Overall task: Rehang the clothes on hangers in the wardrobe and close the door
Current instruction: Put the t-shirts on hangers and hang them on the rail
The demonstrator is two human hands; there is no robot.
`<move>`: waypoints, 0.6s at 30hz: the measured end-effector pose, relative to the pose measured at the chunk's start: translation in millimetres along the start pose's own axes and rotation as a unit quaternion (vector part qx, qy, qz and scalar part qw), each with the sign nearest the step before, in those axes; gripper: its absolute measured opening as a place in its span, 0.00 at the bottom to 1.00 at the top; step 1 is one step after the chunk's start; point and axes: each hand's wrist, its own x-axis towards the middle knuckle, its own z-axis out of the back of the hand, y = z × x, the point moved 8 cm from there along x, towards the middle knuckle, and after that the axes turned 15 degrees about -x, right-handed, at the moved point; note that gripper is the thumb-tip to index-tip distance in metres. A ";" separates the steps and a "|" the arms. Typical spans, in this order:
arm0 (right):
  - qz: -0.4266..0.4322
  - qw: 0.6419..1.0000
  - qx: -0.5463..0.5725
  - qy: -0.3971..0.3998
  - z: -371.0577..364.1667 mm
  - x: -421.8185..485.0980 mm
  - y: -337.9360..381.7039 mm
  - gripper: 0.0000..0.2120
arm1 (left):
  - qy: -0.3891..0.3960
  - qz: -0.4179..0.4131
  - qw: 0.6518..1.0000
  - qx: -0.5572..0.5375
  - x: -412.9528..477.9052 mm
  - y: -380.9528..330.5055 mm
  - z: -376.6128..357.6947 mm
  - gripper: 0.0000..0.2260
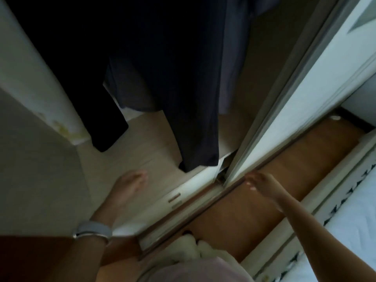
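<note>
Looks like the hanging part is done: the dark clothes (183,88) are up inside the wardrobe (142,135), our left hand (130,184) and right hand (262,183) are spread and empty, and only the door (305,98), open at the wardrobe's right edge, needs sliding shut.

A pale grey wristband (92,233) with a small metal clasp at its left edge circles the bare left forearm just behind the left hand (130,186), the right hand (258,182) shows light-coloured nails above a bare forearm, and a pale lilac garment (195,269) covers the body at the near edge.
</note>
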 end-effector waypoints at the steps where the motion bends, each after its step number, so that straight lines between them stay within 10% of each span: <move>1: 0.033 0.999 0.007 -0.028 22.2 12.4 33.6 0.13 | 0.006 -0.054 0.998 -0.007 6.8 -48.0 -12.4 0.09; 7: 0.310 0.939 0.033 -0.145 131.6 0.7 276.6 0.16 | 0.074 -0.355 0.931 -0.029 -29.8 -287.5 -66.4 0.10; 18: 0.611 0.642 0.097 -0.453 325.5 -158.9 486.3 0.10 | -0.012 -0.654 0.741 -0.151 -150.9 -516.2 -83.1 0.12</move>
